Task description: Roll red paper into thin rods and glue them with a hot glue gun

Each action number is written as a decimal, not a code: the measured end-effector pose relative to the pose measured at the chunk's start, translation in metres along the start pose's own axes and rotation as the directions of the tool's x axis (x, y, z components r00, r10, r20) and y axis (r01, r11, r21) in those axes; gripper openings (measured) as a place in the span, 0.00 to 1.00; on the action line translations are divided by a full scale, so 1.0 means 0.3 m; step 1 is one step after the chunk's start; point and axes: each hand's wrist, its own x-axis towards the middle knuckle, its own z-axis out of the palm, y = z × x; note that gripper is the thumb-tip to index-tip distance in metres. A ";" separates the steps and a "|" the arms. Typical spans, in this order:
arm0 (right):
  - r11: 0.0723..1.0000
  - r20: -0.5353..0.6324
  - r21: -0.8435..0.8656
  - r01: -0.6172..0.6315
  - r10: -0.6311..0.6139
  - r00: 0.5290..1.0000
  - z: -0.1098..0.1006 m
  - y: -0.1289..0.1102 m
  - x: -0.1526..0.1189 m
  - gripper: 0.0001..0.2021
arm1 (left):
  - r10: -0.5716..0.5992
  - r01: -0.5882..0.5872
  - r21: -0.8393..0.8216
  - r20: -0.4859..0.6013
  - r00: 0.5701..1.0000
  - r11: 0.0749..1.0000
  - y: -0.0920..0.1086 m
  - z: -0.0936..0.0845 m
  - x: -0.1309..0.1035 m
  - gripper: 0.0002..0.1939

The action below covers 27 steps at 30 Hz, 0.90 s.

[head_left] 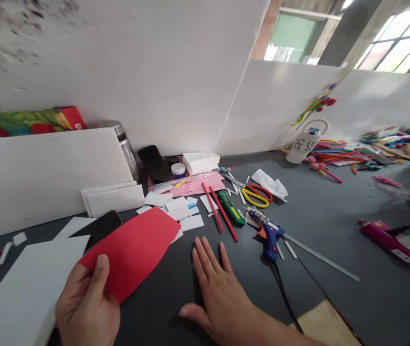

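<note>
My left hand [89,300] pinches the lower left end of a red card piece [138,247], its thumb on top. The card is held tilted above the dark table, over part of a black phone-like object [104,225]. To its right, my right hand [216,283] lies flat, palm down with fingers stretched, holding nothing. Beyond its fingertips are two red sticks [223,214], a green cutter knife [231,207] and small white paper pieces [191,222]. A blue glue gun [271,238] lies right of the hand.
White boards [28,283] lie at the left. Scissors [255,197], crumpled tissue [270,184] and a white jar [178,170] are toward the back. A clear glue stick [322,257], a magenta tool [394,242], a white bottle [302,145] and colourful craft stems [338,156] are at the right.
</note>
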 end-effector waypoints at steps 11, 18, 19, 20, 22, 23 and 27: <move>0.945 0.097 0.195 0.261 -0.283 0.954 -0.127 0.134 0.078 0.39 | -0.146 0.151 -0.191 0.041 0.988 0.970 0.004 0.018 -0.002 0.10; 0.976 -0.064 0.030 0.214 -0.212 0.975 -0.108 0.124 0.054 0.35 | -0.140 0.147 -0.162 0.052 0.989 0.976 -0.001 0.019 -0.004 0.10; 0.985 -0.092 -0.036 0.167 -0.170 0.981 -0.102 0.118 0.067 0.35 | -0.141 0.148 -0.157 0.054 0.988 0.976 -0.003 0.020 -0.005 0.10; 0.985 -0.105 -0.110 0.135 -0.147 0.984 -0.096 0.111 0.083 0.35 | -0.138 0.146 -0.157 0.058 0.989 0.977 -0.005 0.020 -0.006 0.10; 0.960 -0.097 -0.243 0.139 -0.167 0.981 -0.085 0.098 0.120 0.37 | -0.125 0.136 -0.174 0.070 0.990 0.975 -0.010 0.019 -0.006 0.10; 0.944 -0.083 -0.288 0.163 -0.194 0.977 -0.081 0.092 0.137 0.36 | -0.120 0.132 -0.184 0.072 0.990 0.974 -0.013 0.018 -0.006 0.10; 0.905 -0.019 -0.357 0.233 -0.256 0.966 -0.081 0.061 0.179 0.24 | -0.122 0.131 -0.199 0.059 0.991 0.971 -0.015 0.013 -0.001 0.09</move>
